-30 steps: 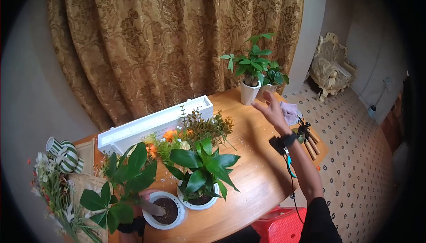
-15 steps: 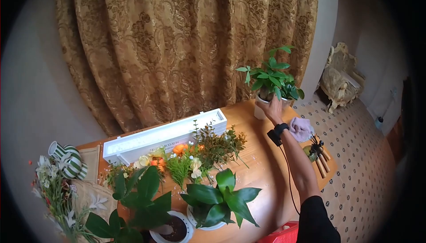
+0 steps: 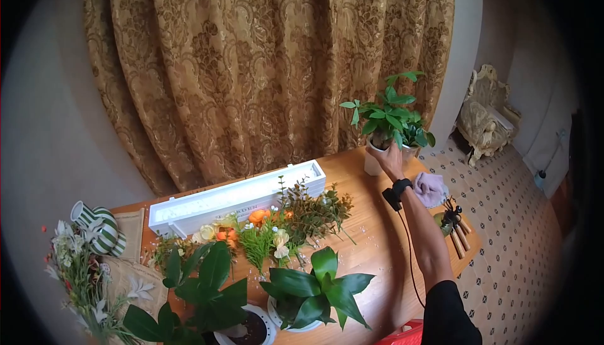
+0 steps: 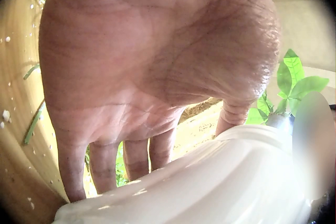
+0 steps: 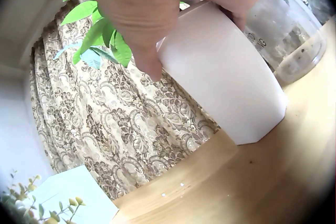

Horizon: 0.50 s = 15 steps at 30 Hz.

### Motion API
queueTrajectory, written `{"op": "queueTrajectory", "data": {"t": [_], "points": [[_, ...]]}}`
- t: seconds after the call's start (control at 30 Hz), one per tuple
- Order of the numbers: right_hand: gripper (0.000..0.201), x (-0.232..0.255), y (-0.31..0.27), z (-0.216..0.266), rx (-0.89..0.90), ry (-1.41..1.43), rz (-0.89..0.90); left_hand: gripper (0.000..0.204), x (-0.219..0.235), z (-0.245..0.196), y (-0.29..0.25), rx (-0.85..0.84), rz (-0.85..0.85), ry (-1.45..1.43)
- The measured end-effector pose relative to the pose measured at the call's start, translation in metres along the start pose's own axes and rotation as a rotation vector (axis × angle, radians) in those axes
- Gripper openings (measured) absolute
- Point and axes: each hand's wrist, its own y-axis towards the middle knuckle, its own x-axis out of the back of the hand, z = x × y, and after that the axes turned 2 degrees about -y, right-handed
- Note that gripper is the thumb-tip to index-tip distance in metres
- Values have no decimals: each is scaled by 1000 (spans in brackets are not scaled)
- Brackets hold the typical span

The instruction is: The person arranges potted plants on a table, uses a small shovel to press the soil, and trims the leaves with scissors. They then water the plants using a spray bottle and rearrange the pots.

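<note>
At the far right of the table, my right hand (image 3: 391,161) grips a white faceted flowerpot (image 5: 223,74) by its rim, thumb on one side and fingers on the other. A green leafy plant (image 3: 387,117) grows from that pot. Close behind it is a clear pot (image 5: 294,45) with a smaller plant. My left hand (image 4: 152,61) holds a smooth white pot (image 4: 210,190), its fingers passing behind the rim; the head view hides this hand behind broad leaves (image 3: 211,288). Beside that pot stands another potted plant (image 3: 318,288).
A long white planter box (image 3: 236,200) lies at the back, with artificial flowers (image 3: 258,218) before it. A striped vase (image 3: 104,235) and white flowers (image 3: 66,250) are at left. A lilac cloth (image 3: 430,189) and wooden-handled tools (image 3: 461,235) lie near the right edge.
My right hand has reached forward from the air near the white faceted pot and taken hold of its rim. The head view has shifted, so the near pots appear lower.
</note>
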Motion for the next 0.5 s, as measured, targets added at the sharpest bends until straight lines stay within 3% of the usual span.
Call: {"op": "queueTrajectory", "data": {"t": [0.1, 0.17, 0.23, 0.3, 0.5], "points": [[88, -1, -3, 2, 3, 19, -15, 75, -20, 3, 57, -59, 29, -95], [77, 0, -6, 8, 133, -55, -163, 72, -30, 3, 90, -98, 50, -159], [77, 7, -5, 16, 88, 3, -118, 68, -42, 0, 122, -140, 75, -224], [77, 22, -10, 36, 42, 58, -75, 65, -51, -3, 146, -185, 103, -289], [65, 77, -42, 112, 201, 71, -114, 54, -62, -13, 189, -331, 170, -489]]}}
